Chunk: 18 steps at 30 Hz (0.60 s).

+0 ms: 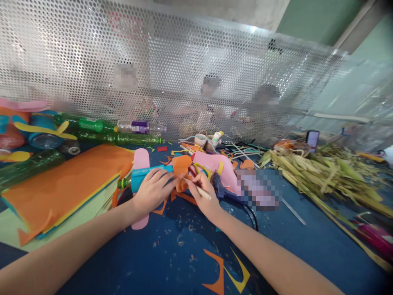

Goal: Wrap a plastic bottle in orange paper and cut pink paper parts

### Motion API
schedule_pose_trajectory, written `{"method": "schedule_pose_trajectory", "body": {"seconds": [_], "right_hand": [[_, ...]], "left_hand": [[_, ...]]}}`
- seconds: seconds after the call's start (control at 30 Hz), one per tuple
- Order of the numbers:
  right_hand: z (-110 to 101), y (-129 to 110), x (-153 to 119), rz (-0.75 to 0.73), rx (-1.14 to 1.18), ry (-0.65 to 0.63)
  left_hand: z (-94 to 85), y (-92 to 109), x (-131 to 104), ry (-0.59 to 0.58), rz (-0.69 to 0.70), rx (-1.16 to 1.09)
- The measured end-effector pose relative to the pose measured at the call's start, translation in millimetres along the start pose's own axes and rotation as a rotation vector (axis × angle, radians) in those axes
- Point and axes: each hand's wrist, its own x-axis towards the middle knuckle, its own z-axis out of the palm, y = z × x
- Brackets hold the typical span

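A plastic bottle with a green cap, wrapped in blue paper (139, 180), lies on its side with a pink paper strip (141, 157) across it. My left hand (155, 188) holds it down, fingers closed over its blue side. Orange paper petals (181, 164) stand at the bottle's right end, close to my left fingertips. In my right hand (204, 194) is a slim pale pen-like stick (204, 193), its tip at the orange petals. Just right of that hand lies a dark blue tool (225, 192) with a black cord, resembling a glue gun.
Stacked orange sheets (70, 176) lie left, with green bottles (33, 166) beside and behind. Corn husks (319, 172) cover the right side, near a phone (312, 141). Pink paper (215, 164) and cups (200, 140) sit behind. Paper scraps (217, 270) lie in front. Bubble wrap (184, 61) hangs beyond.
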Motion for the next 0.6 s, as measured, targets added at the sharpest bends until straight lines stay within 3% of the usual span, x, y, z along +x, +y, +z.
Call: {"method": "schedule_pose_trajectory", "body": {"seconds": [0.6], "right_hand": [[0.8,-0.1,0.7,-0.002,-0.014,0.029]], "left_hand": [[0.8,0.0,-0.8,-0.007,-0.006,-0.007]]}}
